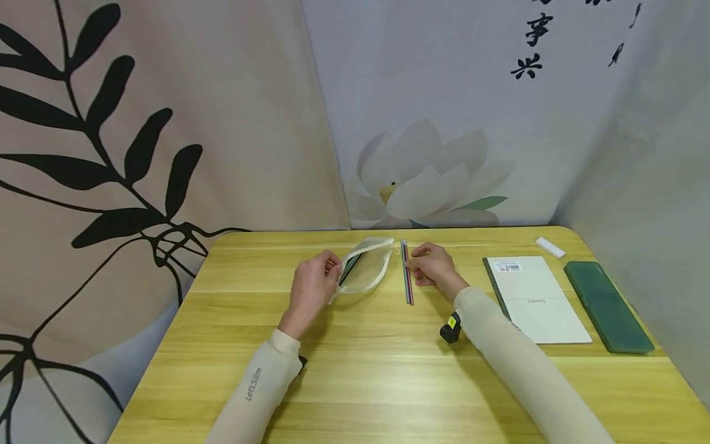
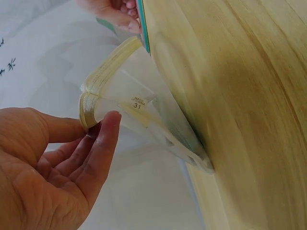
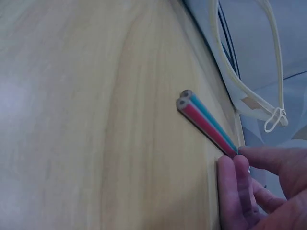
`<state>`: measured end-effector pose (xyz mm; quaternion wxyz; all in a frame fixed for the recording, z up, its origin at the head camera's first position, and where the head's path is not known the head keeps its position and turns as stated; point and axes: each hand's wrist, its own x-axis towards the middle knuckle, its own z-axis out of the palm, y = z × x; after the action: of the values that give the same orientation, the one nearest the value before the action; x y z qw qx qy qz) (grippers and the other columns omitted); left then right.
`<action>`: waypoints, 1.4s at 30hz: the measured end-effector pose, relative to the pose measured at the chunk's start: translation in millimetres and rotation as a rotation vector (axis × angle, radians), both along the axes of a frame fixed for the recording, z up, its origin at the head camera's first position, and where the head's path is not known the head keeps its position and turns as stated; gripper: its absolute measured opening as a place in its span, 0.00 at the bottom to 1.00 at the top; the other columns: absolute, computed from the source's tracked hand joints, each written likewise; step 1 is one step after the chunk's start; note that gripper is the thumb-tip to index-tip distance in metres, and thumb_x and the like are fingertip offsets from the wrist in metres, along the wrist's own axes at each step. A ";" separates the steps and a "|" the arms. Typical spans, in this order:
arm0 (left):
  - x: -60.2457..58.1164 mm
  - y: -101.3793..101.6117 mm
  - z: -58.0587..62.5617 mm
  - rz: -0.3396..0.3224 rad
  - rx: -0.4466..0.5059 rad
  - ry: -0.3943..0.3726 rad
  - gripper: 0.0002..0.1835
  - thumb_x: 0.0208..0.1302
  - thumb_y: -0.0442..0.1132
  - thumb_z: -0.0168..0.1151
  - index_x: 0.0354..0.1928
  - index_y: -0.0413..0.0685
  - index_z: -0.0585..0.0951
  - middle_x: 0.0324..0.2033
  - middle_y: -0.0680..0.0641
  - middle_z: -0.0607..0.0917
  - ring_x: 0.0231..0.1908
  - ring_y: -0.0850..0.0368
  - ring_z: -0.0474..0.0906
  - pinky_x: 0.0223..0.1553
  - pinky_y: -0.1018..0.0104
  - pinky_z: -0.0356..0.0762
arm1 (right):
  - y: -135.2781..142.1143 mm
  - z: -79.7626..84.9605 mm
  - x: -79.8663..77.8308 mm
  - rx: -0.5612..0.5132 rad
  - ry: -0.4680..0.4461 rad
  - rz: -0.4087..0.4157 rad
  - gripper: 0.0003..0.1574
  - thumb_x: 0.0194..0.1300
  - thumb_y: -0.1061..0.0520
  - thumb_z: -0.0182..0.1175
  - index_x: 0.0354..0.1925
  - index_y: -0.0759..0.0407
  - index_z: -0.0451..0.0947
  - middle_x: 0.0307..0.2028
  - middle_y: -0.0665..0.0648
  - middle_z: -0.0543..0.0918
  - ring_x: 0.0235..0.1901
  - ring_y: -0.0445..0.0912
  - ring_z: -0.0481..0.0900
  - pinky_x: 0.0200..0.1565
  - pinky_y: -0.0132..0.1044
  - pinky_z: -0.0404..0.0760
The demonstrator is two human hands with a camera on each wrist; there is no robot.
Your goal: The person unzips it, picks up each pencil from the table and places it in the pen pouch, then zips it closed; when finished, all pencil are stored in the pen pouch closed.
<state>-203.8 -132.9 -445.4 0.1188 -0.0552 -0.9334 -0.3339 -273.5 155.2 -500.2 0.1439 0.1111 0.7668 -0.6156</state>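
My left hand (image 1: 315, 282) pinches the near-left edge of a translucent zip pouch (image 1: 373, 271) between thumb and fingers. The pouch's pale zipper rim (image 2: 108, 64) gapes wide, and a small label printed 31 (image 2: 138, 104) shows through its side. Dark slender items (image 1: 350, 269) lie inside it, partly hidden. Just right of the pouch, my right hand (image 1: 435, 266) pinches a red and a teal pencil (image 3: 206, 120) side by side. Their blunt ends point toward me, close over the wooden table. A looped zipper pull (image 3: 276, 120) hangs at the pouch's far corner.
On the right lie a white notebook (image 1: 540, 302) with a dark spine and a dark green case (image 1: 609, 307). A small white block (image 1: 550, 247) sits behind them. The wooden table (image 1: 360, 370) ends at a printed curtain (image 1: 432, 92) along the back.
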 end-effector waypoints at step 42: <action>1.4 -3.1 1.1 -0.018 0.028 0.027 0.04 0.73 0.38 0.67 0.40 0.49 0.88 0.32 0.47 0.92 0.31 0.54 0.88 0.34 0.58 0.85 | -2.2 12.2 5.3 0.532 0.113 0.060 0.14 0.64 0.56 0.73 0.42 0.59 0.79 0.25 0.57 0.88 0.15 0.44 0.81 0.19 0.33 0.79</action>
<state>-202.4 -136.0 -444.2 0.1293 -0.0664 -0.9265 -0.3470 -268.1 153.0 -487.9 0.0848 0.0879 0.9113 -0.3933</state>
